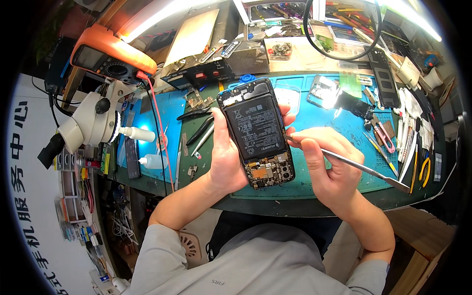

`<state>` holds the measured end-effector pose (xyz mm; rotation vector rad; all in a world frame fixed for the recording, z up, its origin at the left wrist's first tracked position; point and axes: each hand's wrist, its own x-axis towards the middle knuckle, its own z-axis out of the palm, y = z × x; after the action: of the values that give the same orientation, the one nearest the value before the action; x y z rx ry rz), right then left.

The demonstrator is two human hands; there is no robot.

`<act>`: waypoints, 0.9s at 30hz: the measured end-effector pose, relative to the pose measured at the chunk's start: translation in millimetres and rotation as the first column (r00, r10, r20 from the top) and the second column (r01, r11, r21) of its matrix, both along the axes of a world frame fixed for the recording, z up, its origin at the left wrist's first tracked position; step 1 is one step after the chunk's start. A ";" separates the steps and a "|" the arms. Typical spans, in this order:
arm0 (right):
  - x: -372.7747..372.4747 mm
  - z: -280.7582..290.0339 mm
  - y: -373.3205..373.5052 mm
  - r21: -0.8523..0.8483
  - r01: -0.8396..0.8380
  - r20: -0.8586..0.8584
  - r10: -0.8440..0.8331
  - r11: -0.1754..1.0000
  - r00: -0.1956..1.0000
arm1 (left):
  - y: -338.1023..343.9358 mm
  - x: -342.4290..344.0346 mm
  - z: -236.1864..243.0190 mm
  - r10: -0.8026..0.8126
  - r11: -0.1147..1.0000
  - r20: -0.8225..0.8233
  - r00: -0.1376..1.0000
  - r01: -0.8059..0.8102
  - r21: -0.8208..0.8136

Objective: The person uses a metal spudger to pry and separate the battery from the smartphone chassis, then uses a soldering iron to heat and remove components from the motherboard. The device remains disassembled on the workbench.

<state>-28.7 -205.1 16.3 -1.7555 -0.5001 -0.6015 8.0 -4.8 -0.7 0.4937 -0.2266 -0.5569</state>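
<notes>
My left hand (pixel 223 167) holds an opened black phone (pixel 241 93) upright before me, its thumb along the left edge and fingertips showing past the right edge. A large black battery (pixel 253 128) fills the middle of the phone, with an exposed circuit board (pixel 263 172) and camera module at the lower end. My right hand (pixel 332 169) is closed around a long metal pry tool (pixel 361 167), whose tip meets the phone's right edge beside the battery; the exact contact is partly hidden by my fingers. A blue work mat (pixel 319 182) lies beneath both hands.
A white microscope (pixel 78 128) and orange multimeter (pixel 113 56) stand left, with red and black leads and a small bottle (pixel 152 161). Black pliers (pixel 199 129) lie mid-left. Phone parts (pixel 322 91), yellow pliers (pixel 424 169) and slim tools crowd the right. Trays and a black box (pixel 187 76) line the back.
</notes>
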 end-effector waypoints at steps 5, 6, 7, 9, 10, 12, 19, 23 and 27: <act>0.6 0.6 0.6 -0.038 0.013 0.004 -0.012 0.999 1.000 | -1.2 -1.6 1.3 0.023 1.000 -0.021 1.000 -0.022 0.022; 1.0 0.0 1.1 -0.049 0.018 0.018 -0.017 0.999 1.000 | -1.7 -2.2 2.5 0.032 0.999 -0.022 0.999 -0.032 0.040; 0.8 -0.9 1.7 -0.065 0.032 0.026 -0.030 0.997 0.999 | -2.5 -3.1 4.3 0.042 0.997 -0.023 0.999 -0.041 0.059; 0.2 -2.6 2.8 -0.097 0.060 0.043 -0.056 0.993 0.998 | -2.8 -3.2 4.8 0.044 0.996 -0.004 0.999 -0.044 0.073; 0.5 -2.4 2.7 -0.105 0.061 0.048 -0.056 0.993 0.997 | -2.4 -2.8 3.6 0.037 0.997 0.017 0.999 -0.038 0.069; 1.1 -2.1 2.6 -0.119 0.065 0.057 -0.058 0.991 0.997 | -2.8 -3.1 3.8 0.040 0.996 0.034 0.999 -0.043 0.083; 1.4 -3.1 3.9 -0.113 0.070 0.043 -0.066 0.991 0.997 | -3.3 -4.3 8.4 0.070 0.946 0.131 0.989 -0.107 0.307; 4.8 -2.4 2.3 -0.047 0.028 -0.003 -0.028 0.999 1.000 | -1.9 -4.1 8.2 0.057 0.940 0.131 0.990 -0.097 0.328; 4.4 -5.3 1.6 0.002 0.019 -0.071 -0.019 1.000 0.997 | -2.5 -2.7 8.7 0.047 0.966 0.086 0.995 -0.067 0.251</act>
<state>-24.4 -203.5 11.0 -1.7740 -0.4340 -0.5508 5.4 -7.4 8.0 0.7700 -0.2166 -0.5127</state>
